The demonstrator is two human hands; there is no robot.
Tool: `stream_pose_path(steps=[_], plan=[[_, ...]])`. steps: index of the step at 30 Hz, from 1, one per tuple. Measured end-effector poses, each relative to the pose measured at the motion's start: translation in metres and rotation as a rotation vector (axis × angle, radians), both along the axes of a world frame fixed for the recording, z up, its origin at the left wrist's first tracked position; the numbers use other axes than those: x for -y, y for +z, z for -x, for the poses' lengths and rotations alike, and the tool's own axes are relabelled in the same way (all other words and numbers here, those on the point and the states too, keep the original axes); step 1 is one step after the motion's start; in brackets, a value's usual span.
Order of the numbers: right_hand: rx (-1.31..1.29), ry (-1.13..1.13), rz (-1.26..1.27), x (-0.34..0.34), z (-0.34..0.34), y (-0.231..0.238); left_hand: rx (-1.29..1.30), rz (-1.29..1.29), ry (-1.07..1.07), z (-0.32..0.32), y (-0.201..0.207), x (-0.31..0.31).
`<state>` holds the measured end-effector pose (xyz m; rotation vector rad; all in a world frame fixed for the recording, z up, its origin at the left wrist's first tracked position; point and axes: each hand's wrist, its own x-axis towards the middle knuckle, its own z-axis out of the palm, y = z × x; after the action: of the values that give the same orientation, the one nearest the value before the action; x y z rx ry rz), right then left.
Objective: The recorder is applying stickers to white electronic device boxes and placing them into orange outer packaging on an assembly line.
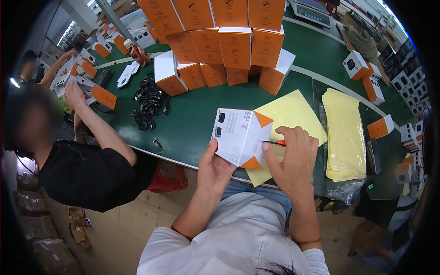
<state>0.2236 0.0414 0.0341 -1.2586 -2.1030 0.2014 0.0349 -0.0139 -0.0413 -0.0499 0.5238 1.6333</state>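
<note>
My left hand [214, 169] is closed on the lower left edge of a white and orange carton [233, 133], thumb on its printed face. The carton is tilted above the green table. In my right hand [295, 158], a small red tool [276, 143] is pinched between thumb and fingers. Its thin dark tip meets the carton's white end, between two orange corner triangles; the tool's exact kind does not show. Under the carton and my right hand lies a loose yellow sheet [293, 110]. A thick stack of yellow sheets [344, 137] rests to the right, on clear plastic.
Orange and white cartons [236, 48] stand stacked at the table's far side. Left of them lie bundled black cables [151, 98] and a brown bottle [137, 52]. A co-worker in black [87, 169] handles a carton at left. A scale [309, 11] sits far right.
</note>
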Motion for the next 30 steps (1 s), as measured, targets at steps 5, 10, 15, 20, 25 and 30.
stream_pose_path(steps=[5, 10, 15, 20, 25, 30], plan=[[-0.071, -0.03, 0.117, -0.012, -0.016, -0.011, 0.083, -0.039, -0.017, 0.0, -0.003, 0.001], [-0.6, 0.119, 0.622, -0.006, -0.004, -0.003, 0.141, -0.064, -0.047, 0.004, -0.003, 0.002], [-1.108, 0.296, 0.913, -0.018, 0.021, -0.024, 0.094, -0.08, -0.075, -0.004, -0.001, -0.003], [-1.401, 0.254, 1.014, -0.022, -0.008, -0.048, -0.218, -0.14, 0.007, -0.013, 0.011, -0.014], [-1.906, 0.091, 1.247, -0.014, -0.032, -0.052, -1.106, -0.558, 0.018, -0.042, 0.062, -0.075], [-2.183, 0.528, 1.307, -0.006, -0.04, -0.121, -1.644, -0.909, -0.193, -0.19, 0.114, -0.184]])
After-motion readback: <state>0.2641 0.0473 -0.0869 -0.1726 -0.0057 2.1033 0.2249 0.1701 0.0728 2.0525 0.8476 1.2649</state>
